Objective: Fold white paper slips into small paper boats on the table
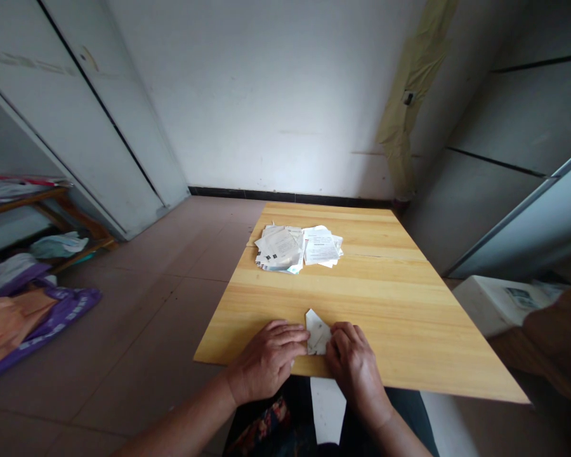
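While hands (269, 355) flank paper (317, 335) at near edge (438, 390), tabletop (409, 317) stretches rightward.

The right fingertips were curled out of sight, and the right edge of the paper (318, 335) was covered by the right hand (353, 358). Any print on the paper was too small to be read. In the left stack (282, 244) and right stack (320, 246), lower sheets were mostly hidden, their lines too fine to be made out. The top of a white strip (328, 409) was hidden by the table (409, 298). Both forearms (185, 416) were cut off at the bottom. The bag (66, 314), shelf (23, 201) and cupboard (76, 95) were cropped at the left. At the right, the box (485, 304) was partly covered by a blurred brown object (559, 343), itself cropped; what it was could not be told.
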A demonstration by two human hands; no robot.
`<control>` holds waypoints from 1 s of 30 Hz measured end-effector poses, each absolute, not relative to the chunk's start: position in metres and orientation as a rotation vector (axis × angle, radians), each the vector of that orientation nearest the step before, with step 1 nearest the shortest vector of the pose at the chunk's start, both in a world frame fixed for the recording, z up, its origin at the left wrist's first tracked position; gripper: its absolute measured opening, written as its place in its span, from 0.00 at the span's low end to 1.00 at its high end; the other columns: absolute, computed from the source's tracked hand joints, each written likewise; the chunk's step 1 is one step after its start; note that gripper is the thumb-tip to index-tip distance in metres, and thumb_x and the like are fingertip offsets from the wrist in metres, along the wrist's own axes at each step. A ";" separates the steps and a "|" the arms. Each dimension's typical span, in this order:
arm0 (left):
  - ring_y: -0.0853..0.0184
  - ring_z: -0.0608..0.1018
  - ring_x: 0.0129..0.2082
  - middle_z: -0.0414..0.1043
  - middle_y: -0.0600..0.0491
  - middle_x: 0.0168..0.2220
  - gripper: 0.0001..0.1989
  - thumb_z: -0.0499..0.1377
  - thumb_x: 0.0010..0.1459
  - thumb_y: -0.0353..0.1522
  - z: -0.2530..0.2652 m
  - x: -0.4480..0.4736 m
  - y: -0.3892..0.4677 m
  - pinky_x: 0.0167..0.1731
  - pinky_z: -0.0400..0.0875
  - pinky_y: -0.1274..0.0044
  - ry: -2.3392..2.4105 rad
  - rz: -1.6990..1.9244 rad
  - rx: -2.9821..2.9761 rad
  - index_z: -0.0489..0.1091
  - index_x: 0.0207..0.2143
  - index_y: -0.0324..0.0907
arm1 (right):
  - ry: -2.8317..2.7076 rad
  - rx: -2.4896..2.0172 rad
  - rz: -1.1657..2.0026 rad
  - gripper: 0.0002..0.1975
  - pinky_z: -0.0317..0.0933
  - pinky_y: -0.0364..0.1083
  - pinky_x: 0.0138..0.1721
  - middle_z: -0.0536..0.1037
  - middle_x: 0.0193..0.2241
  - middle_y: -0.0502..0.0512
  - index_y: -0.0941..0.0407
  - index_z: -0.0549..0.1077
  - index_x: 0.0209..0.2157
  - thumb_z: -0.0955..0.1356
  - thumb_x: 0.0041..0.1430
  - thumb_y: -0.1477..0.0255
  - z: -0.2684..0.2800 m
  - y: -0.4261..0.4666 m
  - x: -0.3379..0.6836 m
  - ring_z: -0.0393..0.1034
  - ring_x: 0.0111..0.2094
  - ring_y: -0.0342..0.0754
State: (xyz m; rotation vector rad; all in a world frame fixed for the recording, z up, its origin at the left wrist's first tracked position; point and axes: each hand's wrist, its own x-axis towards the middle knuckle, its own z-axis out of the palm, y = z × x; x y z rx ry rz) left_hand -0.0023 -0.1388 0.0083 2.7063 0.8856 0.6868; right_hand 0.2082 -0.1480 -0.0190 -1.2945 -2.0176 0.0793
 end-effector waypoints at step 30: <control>0.64 0.75 0.36 0.76 0.55 0.34 0.06 0.66 0.45 0.26 -0.006 0.025 -0.127 0.38 0.66 0.72 1.216 0.867 2.372 0.75 0.28 0.44 | -2.167 -1.133 0.247 0.06 0.54 0.48 0.37 0.73 0.38 0.54 0.51 0.74 0.33 0.66 0.57 0.76 -0.007 -0.166 0.220 0.63 0.37 0.49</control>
